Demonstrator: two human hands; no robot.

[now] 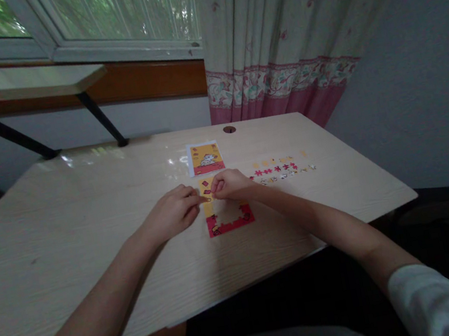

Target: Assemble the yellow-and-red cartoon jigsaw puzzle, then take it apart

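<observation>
A partly assembled jigsaw puzzle [231, 226] lies on the table, with a yellow left side, a red bottom strip and bare table showing in its middle. My left hand [177, 208] rests at the puzzle's left edge, index finger stretched onto the yellow part and the other fingers curled. Over the upper part, my right hand [228, 183] is closed in a pinch with the fingertips down at the puzzle. Whatever sits between those fingertips is too small and covered to make out. The right hand also hides the puzzle's upper right.
Behind the puzzle lies a reference picture card [207, 158] with a white animal on yellow and red. Loose puzzle pieces [277, 169] lie in rows to the right. A raised shelf [18, 80] on black legs stands back left. A curtain [278, 77] hangs behind the table [106, 212].
</observation>
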